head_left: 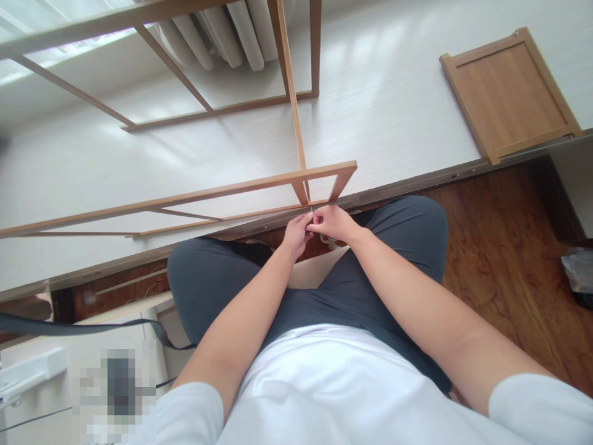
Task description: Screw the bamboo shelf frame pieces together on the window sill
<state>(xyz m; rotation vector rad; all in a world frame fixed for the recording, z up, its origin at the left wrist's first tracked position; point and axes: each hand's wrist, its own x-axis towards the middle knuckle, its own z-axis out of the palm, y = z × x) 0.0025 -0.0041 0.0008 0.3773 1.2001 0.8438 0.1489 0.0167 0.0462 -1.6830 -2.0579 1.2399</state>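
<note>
— Where are your hands?

— Both meet above your knees, fingertips together. Your left hand (298,235) and your right hand (332,224) pinch one small pale piece (311,212) between them; it is too small for you to name.

— And where does that piece sit?

— At your fingertips, just beneath the near corner of the wooden frame (303,176), which lies on the pale floor (393,105).

— Anything farther off?

— A wooden panel (508,93) lies flat to your right, well apart from the frame.
</note>
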